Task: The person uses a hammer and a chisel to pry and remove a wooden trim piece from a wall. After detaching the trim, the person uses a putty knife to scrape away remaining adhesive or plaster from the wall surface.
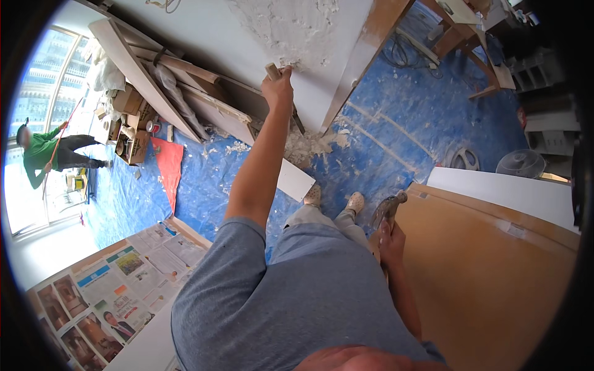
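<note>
My left hand (278, 90) is raised at arm's length in front of the wall, closed around a tool with a wooden handle (273, 71). A dark, narrow blade (298, 122) shows below the wrist, apparently part of that tool; my forearm covers what lies between. The fingertips are close to a rough patch (297, 28) where the white wall's surface is chipped away. My right hand (392, 243) hangs low beside my hip and grips a claw hammer (390, 207) near its head, which points up. Broken plaster (301, 148) lies heaped at the wall's foot.
Blue sheeting (371, 148) covers the floor. Boards (148, 83) lean against the wall at left. A brown panel (473, 259) stands close on my right, beyond it a fan (520, 163). Newspaper (134, 278) covers a surface at left. Another person (41, 153) holds a pole near the windows.
</note>
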`<state>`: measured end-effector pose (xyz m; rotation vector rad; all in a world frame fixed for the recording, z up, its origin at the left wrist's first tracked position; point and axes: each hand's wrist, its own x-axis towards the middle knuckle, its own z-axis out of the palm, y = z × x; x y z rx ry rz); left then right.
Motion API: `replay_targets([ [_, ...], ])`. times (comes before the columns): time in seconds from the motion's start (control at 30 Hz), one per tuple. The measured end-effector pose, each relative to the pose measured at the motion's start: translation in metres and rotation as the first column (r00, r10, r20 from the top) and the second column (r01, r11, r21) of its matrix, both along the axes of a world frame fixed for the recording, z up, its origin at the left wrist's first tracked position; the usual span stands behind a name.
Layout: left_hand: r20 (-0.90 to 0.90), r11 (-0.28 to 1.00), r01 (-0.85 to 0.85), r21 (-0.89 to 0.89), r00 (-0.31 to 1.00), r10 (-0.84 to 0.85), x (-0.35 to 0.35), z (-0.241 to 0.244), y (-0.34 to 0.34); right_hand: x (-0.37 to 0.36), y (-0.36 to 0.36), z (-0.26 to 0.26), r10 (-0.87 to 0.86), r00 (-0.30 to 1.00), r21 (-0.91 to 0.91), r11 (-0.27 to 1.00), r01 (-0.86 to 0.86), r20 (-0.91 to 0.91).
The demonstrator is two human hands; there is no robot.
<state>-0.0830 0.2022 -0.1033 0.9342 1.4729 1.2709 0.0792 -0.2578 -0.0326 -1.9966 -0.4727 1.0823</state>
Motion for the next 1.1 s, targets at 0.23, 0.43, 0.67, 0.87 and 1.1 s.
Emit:
replay_targets([
  [0.23,-0.158,1.000,0.019,0.020,0.987,-0.016,0.002,0.003,0.005,0.005,-0.011,-0.004,-0.056,0.996,-0.031,0.998,0.054,-0.065],
  [0.43,-0.658,0.951,0.131,0.281,0.747,0.092,0.006,0.013,0.001,0.004,-0.016,-0.011,-0.011,1.000,0.005,1.000,0.011,0.001],
  [0.67,-0.783,0.958,0.169,0.233,0.617,0.082,-0.082,-0.027,0.015,0.007,-0.027,-0.011,-0.033,0.999,0.014,0.999,0.033,-0.013],
  [0.87,-0.266,0.973,0.179,0.148,0.954,-0.135,-0.091,-0.041,-0.001,0.005,-0.029,-0.004,-0.048,0.998,-0.054,0.997,0.046,-0.028],
  [1.1,-0.044,0.991,0.130,0.029,0.991,-0.129,-0.144,-0.016,0.014,0.013,-0.005,-0.004,0.116,0.987,-0.051,0.992,-0.111,0.107],
])
